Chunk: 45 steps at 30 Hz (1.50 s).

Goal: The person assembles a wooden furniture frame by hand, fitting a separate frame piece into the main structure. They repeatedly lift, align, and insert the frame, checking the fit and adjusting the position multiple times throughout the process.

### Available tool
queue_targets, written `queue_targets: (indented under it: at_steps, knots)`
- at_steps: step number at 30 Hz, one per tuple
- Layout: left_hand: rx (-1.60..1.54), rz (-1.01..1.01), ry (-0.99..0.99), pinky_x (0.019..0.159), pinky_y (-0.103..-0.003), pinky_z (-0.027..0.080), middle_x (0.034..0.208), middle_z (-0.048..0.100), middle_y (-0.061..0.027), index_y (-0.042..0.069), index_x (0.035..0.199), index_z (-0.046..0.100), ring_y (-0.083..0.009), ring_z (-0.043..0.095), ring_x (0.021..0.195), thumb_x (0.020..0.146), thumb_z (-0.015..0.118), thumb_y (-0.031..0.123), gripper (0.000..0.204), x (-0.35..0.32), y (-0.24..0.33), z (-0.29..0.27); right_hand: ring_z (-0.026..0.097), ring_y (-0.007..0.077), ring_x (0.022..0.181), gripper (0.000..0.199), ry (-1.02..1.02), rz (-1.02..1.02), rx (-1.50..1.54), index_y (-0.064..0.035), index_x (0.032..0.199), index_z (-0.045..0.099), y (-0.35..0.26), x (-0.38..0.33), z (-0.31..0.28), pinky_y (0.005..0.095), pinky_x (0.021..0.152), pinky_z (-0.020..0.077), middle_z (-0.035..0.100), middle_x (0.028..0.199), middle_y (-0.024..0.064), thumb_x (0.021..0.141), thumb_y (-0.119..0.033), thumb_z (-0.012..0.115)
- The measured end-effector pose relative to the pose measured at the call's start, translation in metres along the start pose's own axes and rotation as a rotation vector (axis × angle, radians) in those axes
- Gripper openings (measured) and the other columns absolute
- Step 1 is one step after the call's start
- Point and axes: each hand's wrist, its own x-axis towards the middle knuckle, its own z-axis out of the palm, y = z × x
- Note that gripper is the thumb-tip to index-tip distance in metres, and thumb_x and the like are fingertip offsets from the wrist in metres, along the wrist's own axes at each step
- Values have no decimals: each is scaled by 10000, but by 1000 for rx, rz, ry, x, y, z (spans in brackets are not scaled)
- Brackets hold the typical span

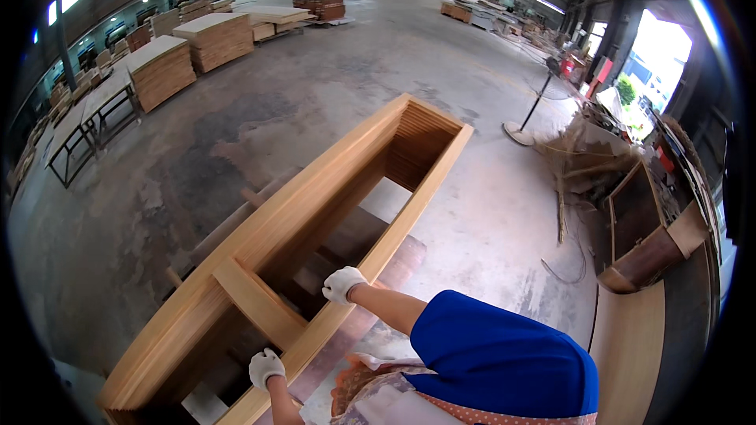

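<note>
While both hands rest on the long wooden frame (315, 212), the head view shows it lying tilted on low supports on the concrete floor (315, 79), running from the lower left edge of the picture toward the centre. Its far end is closed by a slatted end wall (421, 149); a cross brace (256, 299) spans it near the person. The left hand (266, 367), in a white glove, grips the near side rail (370, 256) with fingers curled over its edge, just below the brace. The right hand (342, 283), also gloved, sits further along the same rail, fingers closed over the top edge; a blue sleeve (496, 354) covers the upper arm. Judged from this grip, the step in hand is steadying or shifting the frame by its near rail. The next move likely calls for a firm, even hold with both hands, since the frame is long and may twist. Stacked boards (161, 71) stand well apart at the left, and a floor fan (524, 122) stands beyond the frame's far end.
</note>
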Motion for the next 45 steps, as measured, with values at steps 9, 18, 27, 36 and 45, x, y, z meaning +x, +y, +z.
queue_targets:
  at_steps: [9, 18, 27, 36, 45]
  knots:
    - [26, -15, -83, 810, -456, 563, 953, 739, -150, 126, 908, 787, -334, 717, 921, 915, 466, 416, 433, -2, 4, -11, 687, 334, 984, 434, -12, 16, -6, -131, 964, 765, -2, -5, -5, 448, 888, 532, 738, 1019, 121, 911, -409, 437]
    - [-7, -33, -107, 813, -449, 560, 953, 742, -143, 123, 914, 784, -334, 716, 921, 912, 486, 436, 432, -4, 1, -9, 685, 339, 933, 384, 53, 10, 16, -149, 906, 757, 3, -4, 7, 458, 859, 532, 732, 951, 128, 894, -415, 481]
    - [-21, -40, -128, 835, -453, 556, 988, 740, -140, 133, 928, 784, -337, 710, 947, 918, 456, 427, 441, -5, 7, -12, 684, 339, 931, 375, 49, 1, 10, -158, 919, 762, 10, 0, 8, 460, 866, 529, 729, 953, 139, 888, -419, 495]
    - [-61, -7, -255, 823, -487, 554, 1037, 733, -140, 130, 968, 775, -355, 702, 979, 907, 437, 393, 433, -7, 12, -21, 682, 368, 873, 371, 134, -17, -36, -127, 804, 751, 24, 9, 27, 501, 793, 530, 718, 885, 154, 864, -406, 514]
    - [-136, -61, -233, 822, -461, 555, 994, 738, -152, 110, 958, 776, -341, 712, 943, 920, 437, 391, 442, -5, 0, -20, 676, 387, 782, 324, 239, -34, -29, -90, 735, 735, 15, 17, 34, 480, 759, 533, 692, 793, 188, 825, -344, 556]
